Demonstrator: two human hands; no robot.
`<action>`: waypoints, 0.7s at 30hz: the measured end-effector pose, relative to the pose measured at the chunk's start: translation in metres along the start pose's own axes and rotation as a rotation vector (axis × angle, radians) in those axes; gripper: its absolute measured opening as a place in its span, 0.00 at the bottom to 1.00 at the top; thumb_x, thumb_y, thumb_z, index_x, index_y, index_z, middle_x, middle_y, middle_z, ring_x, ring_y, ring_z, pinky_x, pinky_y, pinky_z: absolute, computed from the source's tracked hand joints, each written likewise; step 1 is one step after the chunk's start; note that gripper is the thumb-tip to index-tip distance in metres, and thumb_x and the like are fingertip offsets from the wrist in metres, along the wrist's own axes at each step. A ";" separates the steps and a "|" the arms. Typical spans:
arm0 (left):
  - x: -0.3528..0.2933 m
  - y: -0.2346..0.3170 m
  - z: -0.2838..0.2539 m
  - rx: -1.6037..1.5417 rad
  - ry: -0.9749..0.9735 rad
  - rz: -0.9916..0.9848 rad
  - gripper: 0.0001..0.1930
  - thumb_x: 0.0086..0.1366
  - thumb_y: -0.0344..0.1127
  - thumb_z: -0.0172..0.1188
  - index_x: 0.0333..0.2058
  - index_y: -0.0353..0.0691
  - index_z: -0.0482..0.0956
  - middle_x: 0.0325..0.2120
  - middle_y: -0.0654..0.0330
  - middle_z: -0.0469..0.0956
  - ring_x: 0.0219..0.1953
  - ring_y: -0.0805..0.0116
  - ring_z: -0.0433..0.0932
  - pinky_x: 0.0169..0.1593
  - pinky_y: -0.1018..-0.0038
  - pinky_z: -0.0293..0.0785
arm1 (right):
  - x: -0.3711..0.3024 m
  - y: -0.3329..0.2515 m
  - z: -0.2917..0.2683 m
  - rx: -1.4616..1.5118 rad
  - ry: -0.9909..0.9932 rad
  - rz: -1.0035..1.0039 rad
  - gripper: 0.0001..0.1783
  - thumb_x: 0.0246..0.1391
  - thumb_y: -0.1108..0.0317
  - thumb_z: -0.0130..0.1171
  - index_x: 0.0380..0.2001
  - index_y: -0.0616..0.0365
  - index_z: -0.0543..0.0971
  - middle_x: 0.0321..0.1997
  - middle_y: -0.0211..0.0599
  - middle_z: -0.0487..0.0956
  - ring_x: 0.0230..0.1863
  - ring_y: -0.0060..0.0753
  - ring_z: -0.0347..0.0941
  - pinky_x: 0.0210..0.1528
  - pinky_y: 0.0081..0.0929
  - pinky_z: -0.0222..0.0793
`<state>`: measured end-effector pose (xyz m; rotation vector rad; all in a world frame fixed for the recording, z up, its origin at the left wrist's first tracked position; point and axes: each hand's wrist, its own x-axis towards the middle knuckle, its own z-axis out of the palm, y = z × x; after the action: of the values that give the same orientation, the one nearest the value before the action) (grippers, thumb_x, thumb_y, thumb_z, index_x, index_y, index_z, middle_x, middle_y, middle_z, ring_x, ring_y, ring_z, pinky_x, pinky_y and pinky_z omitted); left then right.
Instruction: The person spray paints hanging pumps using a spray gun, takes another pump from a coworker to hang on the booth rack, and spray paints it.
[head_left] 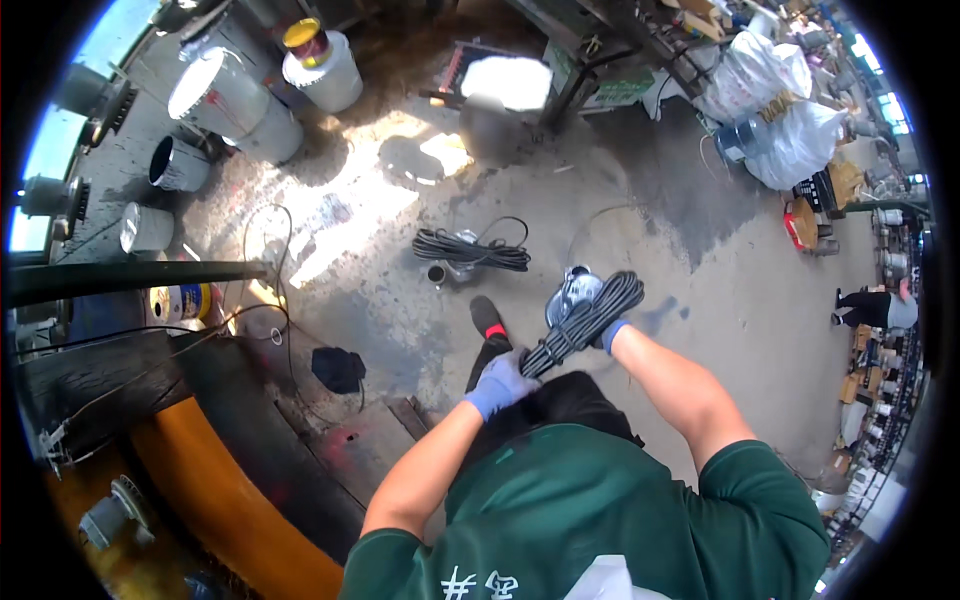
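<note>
The left hand (503, 384) curls its fingers round the cord (588, 324) end. I can't tell the right hand's (612, 336) hidden fingers. Wide floor (735, 300) spreads right.

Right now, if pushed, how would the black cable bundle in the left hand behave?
The cable bundle probably bends as one, its strands lying packed together; the shiny metal piece beside it likely adds weight.

Green shirt (570, 490), seemingly black trousers (565, 402)
</note>
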<state>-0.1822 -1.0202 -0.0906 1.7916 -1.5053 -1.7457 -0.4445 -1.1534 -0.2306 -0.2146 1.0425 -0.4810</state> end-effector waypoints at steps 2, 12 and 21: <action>0.045 0.008 0.000 0.001 0.049 -0.021 0.33 0.50 0.45 0.73 0.54 0.38 0.76 0.42 0.42 0.84 0.47 0.45 0.83 0.52 0.57 0.79 | 0.036 -0.036 -0.012 -0.038 0.026 0.019 0.18 0.74 0.52 0.42 0.49 0.47 0.78 0.44 0.35 0.80 0.44 0.33 0.76 0.50 0.34 0.74; 0.216 0.055 0.028 -0.227 0.021 -0.299 0.29 0.51 0.44 0.73 0.49 0.37 0.74 0.33 0.46 0.84 0.39 0.49 0.86 0.46 0.57 0.80 | 0.185 -0.124 -0.133 -0.140 -0.007 0.209 0.19 0.73 0.50 0.43 0.40 0.49 0.78 0.33 0.31 0.79 0.34 0.32 0.74 0.40 0.33 0.74; 0.299 0.044 0.071 -0.565 0.248 -0.408 0.26 0.50 0.35 0.75 0.45 0.36 0.74 0.33 0.53 0.83 0.34 0.64 0.84 0.40 0.66 0.80 | 0.261 -0.181 -0.073 -0.089 0.208 0.289 0.20 0.71 0.47 0.47 0.40 0.49 0.81 0.30 0.33 0.82 0.30 0.34 0.80 0.36 0.34 0.80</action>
<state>-0.3328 -1.2322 -0.2599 1.9750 -0.4946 -1.7848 -0.4505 -1.4333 -0.3978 -0.0903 1.2769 -0.1975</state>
